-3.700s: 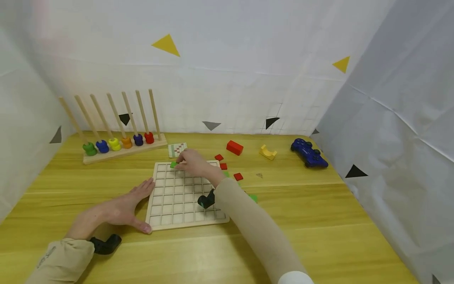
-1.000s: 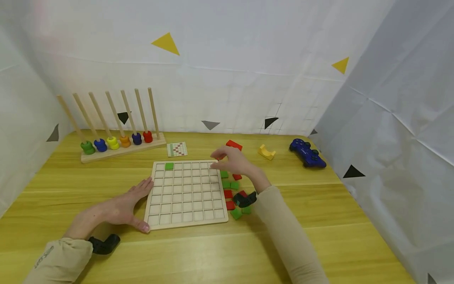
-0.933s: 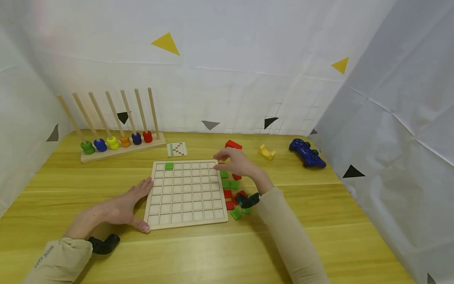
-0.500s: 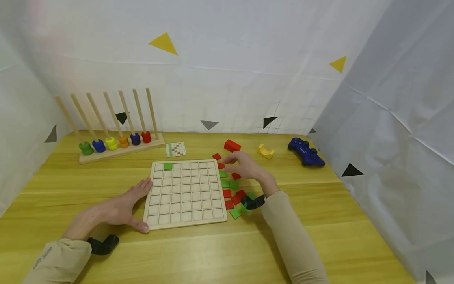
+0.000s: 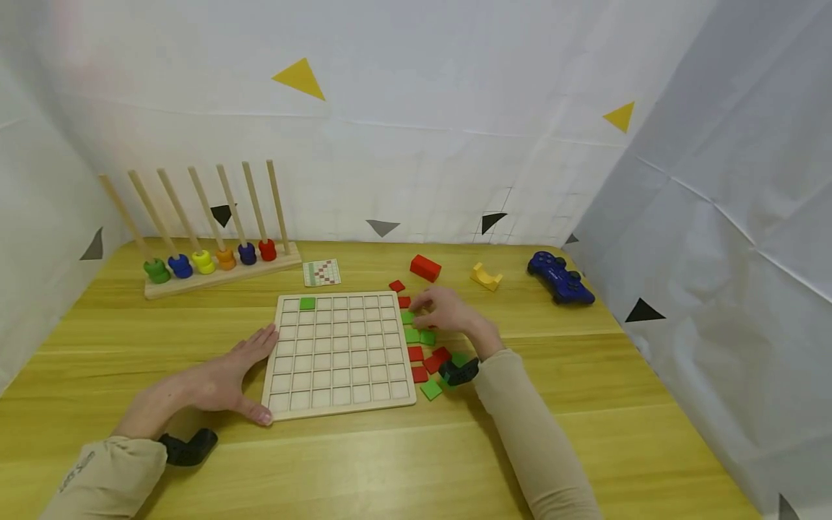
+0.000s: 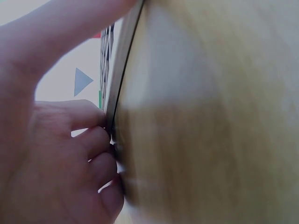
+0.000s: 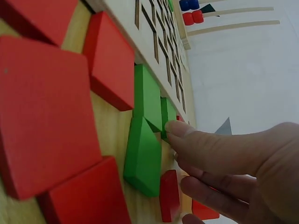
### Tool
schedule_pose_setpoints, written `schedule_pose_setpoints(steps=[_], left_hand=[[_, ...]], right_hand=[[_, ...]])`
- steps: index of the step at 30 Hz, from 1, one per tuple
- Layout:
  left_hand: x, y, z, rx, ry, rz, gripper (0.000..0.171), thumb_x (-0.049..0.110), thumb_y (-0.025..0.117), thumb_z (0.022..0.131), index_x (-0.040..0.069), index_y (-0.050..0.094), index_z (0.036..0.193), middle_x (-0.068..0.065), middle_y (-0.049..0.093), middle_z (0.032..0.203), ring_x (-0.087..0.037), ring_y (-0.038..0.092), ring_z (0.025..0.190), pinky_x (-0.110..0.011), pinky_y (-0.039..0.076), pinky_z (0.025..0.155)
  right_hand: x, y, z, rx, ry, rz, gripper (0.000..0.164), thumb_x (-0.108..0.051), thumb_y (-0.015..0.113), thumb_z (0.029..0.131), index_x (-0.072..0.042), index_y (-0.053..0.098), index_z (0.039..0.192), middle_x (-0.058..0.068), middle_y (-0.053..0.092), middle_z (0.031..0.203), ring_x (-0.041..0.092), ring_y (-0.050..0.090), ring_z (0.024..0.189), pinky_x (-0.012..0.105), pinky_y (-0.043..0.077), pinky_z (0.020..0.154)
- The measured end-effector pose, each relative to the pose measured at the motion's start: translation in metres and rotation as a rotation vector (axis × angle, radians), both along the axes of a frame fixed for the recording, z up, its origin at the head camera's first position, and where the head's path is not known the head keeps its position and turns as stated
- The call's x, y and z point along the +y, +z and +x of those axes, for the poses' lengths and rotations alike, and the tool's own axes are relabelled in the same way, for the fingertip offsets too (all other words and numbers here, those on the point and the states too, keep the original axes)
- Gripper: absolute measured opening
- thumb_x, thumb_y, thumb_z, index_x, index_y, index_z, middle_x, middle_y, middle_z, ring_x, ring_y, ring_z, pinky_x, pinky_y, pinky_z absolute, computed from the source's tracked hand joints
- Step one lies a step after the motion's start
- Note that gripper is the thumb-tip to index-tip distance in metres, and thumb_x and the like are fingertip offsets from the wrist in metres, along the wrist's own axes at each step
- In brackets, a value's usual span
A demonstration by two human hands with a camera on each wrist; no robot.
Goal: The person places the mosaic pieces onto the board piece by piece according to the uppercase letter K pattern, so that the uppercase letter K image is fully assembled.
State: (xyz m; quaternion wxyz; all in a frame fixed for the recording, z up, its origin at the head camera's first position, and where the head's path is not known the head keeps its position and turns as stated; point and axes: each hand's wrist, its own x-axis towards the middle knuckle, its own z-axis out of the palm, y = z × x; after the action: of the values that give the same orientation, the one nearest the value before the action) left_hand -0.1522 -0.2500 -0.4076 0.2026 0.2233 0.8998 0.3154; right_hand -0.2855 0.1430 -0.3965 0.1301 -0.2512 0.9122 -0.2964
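The left grip [image 5: 217, 379] is released, spread against the left edge of the gridded board [image 5: 339, 360]; light pressure should steady it. Beside the right edge lies the green tile [image 7: 168, 110], at the thumb of the right grip [image 5: 445, 310], though whether pinched I cannot tell; opposite edges suit best, clear of neighbouring tiles [image 5: 427, 337].

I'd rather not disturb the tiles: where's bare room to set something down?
The table is bare right of the right sleeve, nearer than the blue gamepad, and in front of the grid board. It is crowded right of that board: red tiles, green tiles, the right hand.
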Motion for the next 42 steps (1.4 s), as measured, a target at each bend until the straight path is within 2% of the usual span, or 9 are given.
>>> schedule_pose_setpoints(steps=[5, 20, 33, 42], left_hand=[[0.0, -0.002, -0.001, 0.003, 0.003, -0.01, 0.134, 0.049, 0.088, 0.067, -0.007, 0.007, 0.157, -0.027, -0.007, 0.165, -0.049, -0.006, 0.15, -0.07, 0.003, 0.116], [0.001, -0.001, 0.0, 0.005, 0.012, -0.025, 0.133, 0.049, 0.088, 0.067, -0.007, 0.008, 0.157, -0.027, -0.006, 0.165, -0.051, -0.004, 0.15, -0.071, 0.005, 0.116], [0.001, -0.002, 0.0, 0.007, 0.01, -0.024, 0.133, 0.049, 0.089, 0.067, -0.007, 0.008, 0.157, -0.027, -0.005, 0.165, -0.052, -0.004, 0.149, -0.071, 0.006, 0.115], [0.0, -0.002, 0.0, 0.009, 0.01, -0.008, 0.133, 0.048, 0.089, 0.067, -0.007, 0.008, 0.157, -0.027, -0.005, 0.165, -0.052, -0.004, 0.149, -0.071, 0.005, 0.115]], right_hand=[[-0.003, -0.002, 0.0, 0.008, -0.04, 0.023, 0.026, -0.015, 0.079, 0.087, -0.007, 0.075, 0.111, 0.007, 0.068, 0.113, 0.022, 0.054, 0.095, 0.034, 0.048, 0.084], [-0.004, -0.009, -0.003, 0.012, -0.082, 0.021, 0.022, -0.015, 0.083, 0.083, -0.009, 0.077, 0.103, 0.005, 0.07, 0.108, 0.022, 0.058, 0.097, 0.037, 0.051, 0.091], [0.0, -0.01, -0.004, 0.088, 0.018, 0.053, 0.021, -0.019, 0.08, 0.085, -0.008, 0.075, 0.103, 0.005, 0.07, 0.103, 0.022, 0.06, 0.099, 0.038, 0.052, 0.09], [0.003, -0.009, -0.005, 0.084, 0.062, 0.029, 0.02, -0.017, 0.077, 0.088, -0.005, 0.074, 0.105, 0.007, 0.069, 0.105, 0.022, 0.06, 0.099, 0.038, 0.052, 0.091]])
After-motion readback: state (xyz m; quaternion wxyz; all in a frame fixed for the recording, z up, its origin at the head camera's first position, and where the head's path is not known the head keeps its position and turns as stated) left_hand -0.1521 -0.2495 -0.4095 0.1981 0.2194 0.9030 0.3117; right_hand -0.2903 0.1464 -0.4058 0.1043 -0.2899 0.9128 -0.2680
